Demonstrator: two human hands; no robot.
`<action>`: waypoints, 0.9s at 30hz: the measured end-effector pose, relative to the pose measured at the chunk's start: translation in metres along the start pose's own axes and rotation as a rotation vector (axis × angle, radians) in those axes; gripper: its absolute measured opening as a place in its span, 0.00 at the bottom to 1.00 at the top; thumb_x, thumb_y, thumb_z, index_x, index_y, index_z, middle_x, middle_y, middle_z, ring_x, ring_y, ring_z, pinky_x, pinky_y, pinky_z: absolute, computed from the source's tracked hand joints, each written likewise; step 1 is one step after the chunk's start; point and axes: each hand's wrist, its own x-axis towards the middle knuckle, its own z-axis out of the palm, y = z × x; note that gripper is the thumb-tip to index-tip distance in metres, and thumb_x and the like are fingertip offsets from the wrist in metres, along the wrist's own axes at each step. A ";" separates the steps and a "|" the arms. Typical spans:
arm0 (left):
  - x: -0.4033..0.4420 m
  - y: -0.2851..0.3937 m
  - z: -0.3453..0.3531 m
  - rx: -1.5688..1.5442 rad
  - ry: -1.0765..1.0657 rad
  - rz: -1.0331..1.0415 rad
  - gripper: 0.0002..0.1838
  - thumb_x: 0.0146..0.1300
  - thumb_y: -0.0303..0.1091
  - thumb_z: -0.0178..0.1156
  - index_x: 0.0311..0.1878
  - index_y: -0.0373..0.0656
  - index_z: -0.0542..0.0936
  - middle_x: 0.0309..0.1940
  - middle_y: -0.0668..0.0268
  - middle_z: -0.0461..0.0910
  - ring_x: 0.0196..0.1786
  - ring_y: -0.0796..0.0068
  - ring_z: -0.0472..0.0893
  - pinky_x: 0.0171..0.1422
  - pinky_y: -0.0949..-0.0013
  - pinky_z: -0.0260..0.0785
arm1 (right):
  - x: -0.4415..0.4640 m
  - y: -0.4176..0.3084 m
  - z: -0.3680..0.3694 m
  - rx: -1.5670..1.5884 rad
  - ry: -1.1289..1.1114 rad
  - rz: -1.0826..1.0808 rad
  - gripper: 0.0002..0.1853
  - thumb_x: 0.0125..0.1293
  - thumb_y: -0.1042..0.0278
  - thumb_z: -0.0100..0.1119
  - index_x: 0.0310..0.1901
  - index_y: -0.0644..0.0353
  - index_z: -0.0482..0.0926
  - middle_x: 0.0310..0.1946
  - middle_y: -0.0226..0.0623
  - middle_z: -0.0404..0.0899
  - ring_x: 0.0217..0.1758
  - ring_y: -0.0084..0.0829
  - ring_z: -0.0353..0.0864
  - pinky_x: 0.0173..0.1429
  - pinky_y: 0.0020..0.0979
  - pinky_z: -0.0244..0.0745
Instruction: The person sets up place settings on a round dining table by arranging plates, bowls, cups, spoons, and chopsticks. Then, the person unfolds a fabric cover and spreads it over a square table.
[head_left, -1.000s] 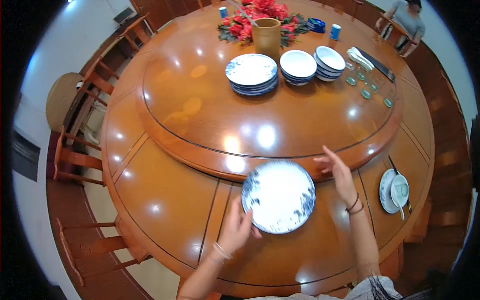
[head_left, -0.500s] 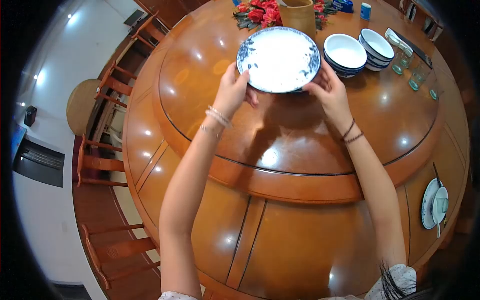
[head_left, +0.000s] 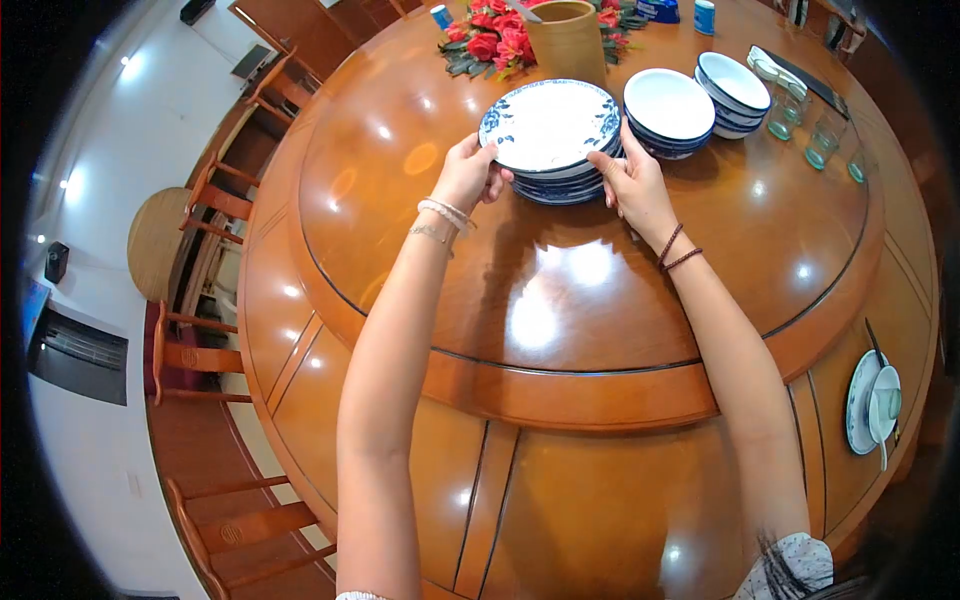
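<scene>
The left hand [head_left: 472, 172] and right hand [head_left: 632, 178] pinch opposite rims of one blue-and-white plate [head_left: 550, 125] atop the plate stack [head_left: 560, 191], well in from the table's [head_left: 620, 490] near edge. Trapped fingers or uneven lowering could chip or slide it. Two bowl stacks [head_left: 672, 105]; at least three glasses [head_left: 822, 143] toward the right edge; stacked plates overlap too much to count.

Round wooden tabletop [head_left: 620, 500], topped by a turntable [head_left: 780, 230]. On the turntable, well in from its near edge, a plate stack [head_left: 560, 190] is set; two bowl stacks [head_left: 668, 110] are ranged rightward; glasses [head_left: 822, 140] are stood near its right edge. By the tabletop's right edge, a small plate [head_left: 858, 405] is laid.
</scene>
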 end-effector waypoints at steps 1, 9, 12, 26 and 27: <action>0.000 0.000 0.001 0.032 -0.001 0.011 0.10 0.65 0.32 0.40 0.44 0.38 0.66 0.18 0.62 0.72 0.09 0.81 0.63 0.10 0.77 0.51 | -0.001 0.001 -0.002 -0.019 0.005 0.013 0.43 0.60 0.64 0.55 0.63 0.72 0.34 0.11 0.23 0.63 0.12 0.12 0.59 0.16 0.16 0.57; 0.004 0.000 -0.002 0.103 -0.015 -0.056 0.12 0.66 0.33 0.41 0.49 0.39 0.67 0.15 0.65 0.72 0.06 0.84 0.57 0.08 0.78 0.44 | -0.001 0.015 -0.006 -0.205 0.031 0.032 0.45 0.60 0.56 0.55 0.63 0.72 0.35 0.09 0.28 0.66 0.11 0.14 0.62 0.16 0.19 0.60; 0.005 -0.003 -0.003 0.180 -0.009 -0.071 0.15 0.66 0.34 0.42 0.53 0.41 0.66 0.12 0.67 0.69 0.06 0.84 0.57 0.09 0.78 0.44 | -0.001 0.017 -0.006 -0.274 0.035 0.036 0.45 0.60 0.55 0.54 0.63 0.73 0.34 0.10 0.32 0.69 0.11 0.17 0.65 0.17 0.21 0.62; -0.109 -0.049 0.048 0.068 0.270 0.223 0.25 0.65 0.39 0.47 0.61 0.39 0.58 0.14 0.70 0.70 0.12 0.84 0.64 0.16 0.79 0.57 | -0.105 -0.007 -0.013 -0.496 -0.021 -0.010 0.27 0.57 0.63 0.57 0.56 0.65 0.63 0.26 0.39 0.74 0.29 0.30 0.75 0.35 0.29 0.71; -0.141 -0.059 0.051 0.097 0.229 0.253 0.23 0.64 0.35 0.47 0.61 0.39 0.59 0.16 0.69 0.71 0.13 0.85 0.64 0.17 0.79 0.57 | -0.132 -0.020 -0.016 -0.722 -0.118 -0.099 0.25 0.56 0.62 0.57 0.54 0.63 0.65 0.35 0.40 0.74 0.39 0.33 0.73 0.44 0.33 0.69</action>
